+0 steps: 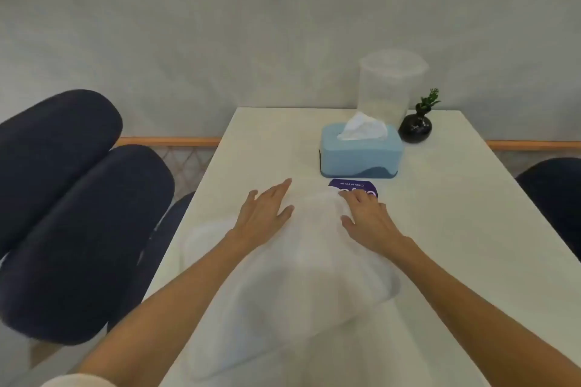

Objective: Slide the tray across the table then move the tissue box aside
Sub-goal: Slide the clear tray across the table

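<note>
A white tray (283, 286), blurred, lies on the white table (456, 229) in front of me, turned at an angle. My left hand (267, 214) rests flat with fingers spread at the tray's far left edge. At the tray's far right corner my right hand (366, 217) lies on the tray, fingers apart. Neither hand grips anything that I can make out. Beyond the hands stands a light blue tissue box (361, 154), a white tissue sticking up from its top.
A purple round sticker (353, 187) lies between tray and tissue box. Behind the box stand a clear plastic container (390, 85) and a small black vase with a green sprig (415, 127). Dark blue seat cushions (72, 214) flank the table's left; another dark seat (553, 201) is right.
</note>
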